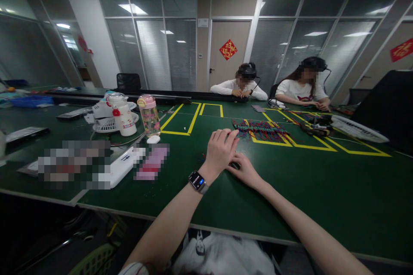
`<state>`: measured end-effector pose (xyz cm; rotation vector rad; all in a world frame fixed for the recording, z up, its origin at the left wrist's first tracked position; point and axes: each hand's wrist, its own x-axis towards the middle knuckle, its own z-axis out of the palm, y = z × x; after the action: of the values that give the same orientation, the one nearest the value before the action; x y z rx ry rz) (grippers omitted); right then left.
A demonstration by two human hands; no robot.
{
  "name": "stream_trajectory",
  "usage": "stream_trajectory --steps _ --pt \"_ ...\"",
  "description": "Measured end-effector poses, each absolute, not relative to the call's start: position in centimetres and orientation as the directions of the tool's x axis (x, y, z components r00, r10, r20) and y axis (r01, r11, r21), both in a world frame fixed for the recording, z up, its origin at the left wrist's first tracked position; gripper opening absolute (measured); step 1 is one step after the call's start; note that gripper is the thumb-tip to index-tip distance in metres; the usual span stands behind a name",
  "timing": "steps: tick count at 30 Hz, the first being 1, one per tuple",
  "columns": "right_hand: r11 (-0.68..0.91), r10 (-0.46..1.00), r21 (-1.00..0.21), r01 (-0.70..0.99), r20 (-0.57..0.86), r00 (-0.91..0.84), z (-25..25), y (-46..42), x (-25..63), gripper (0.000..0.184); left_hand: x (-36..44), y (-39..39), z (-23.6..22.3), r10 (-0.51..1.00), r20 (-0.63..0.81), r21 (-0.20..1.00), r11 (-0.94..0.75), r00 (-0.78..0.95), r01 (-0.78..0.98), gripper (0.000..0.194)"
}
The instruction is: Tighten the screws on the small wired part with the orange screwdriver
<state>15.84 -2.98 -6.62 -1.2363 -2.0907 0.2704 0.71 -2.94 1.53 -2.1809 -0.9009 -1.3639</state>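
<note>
My left hand, with a smartwatch on its wrist, is raised just above the table with its fingers bent over towards the right. Close below and to its right, my right hand rests low on the tabletop, fingers curled inward. A small dark thing shows at the right hand's fingers; its kind cannot be made out. What the left fingertips hold, if anything, is hidden. Just beyond both hands lies a bundle of red, blue and green wires.
Yellow tape outlines mark the green table. Left stand a pink-lidded bottle, a white flask and a long white case. A white keyboard lies right. Two people with head cameras sit across the table.
</note>
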Motion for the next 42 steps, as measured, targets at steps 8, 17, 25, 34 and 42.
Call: stream_trajectory --steps 8,17,25,34,42 --pt "0.532 0.834 -0.496 0.686 0.447 -0.323 -6.63 -2.96 15.94 0.012 0.65 -3.08 1.7 0.338 0.889 0.031 -0.719 0.31 0.695 0.031" --pt "0.529 0.834 -0.487 0.695 0.449 -0.32 -6.83 -2.89 15.95 0.01 0.62 -2.99 1.58 0.31 0.906 0.01 -0.697 0.289 0.717 0.026" --pt "0.528 0.835 -0.488 0.695 0.45 -0.318 -6.58 -3.05 15.88 0.01 0.66 -2.99 1.78 0.313 0.904 0.019 -0.709 0.291 0.705 0.03" --pt "0.535 0.828 -0.482 0.694 0.46 -0.319 -6.89 -2.87 15.99 0.011 0.49 -3.07 1.73 0.32 0.907 0.033 -0.701 0.273 0.712 0.024" --pt "0.53 0.833 -0.488 0.693 0.453 -0.317 -6.61 -3.02 15.87 0.009 0.52 -2.99 1.78 0.311 0.909 0.026 -0.708 0.278 0.705 0.027"
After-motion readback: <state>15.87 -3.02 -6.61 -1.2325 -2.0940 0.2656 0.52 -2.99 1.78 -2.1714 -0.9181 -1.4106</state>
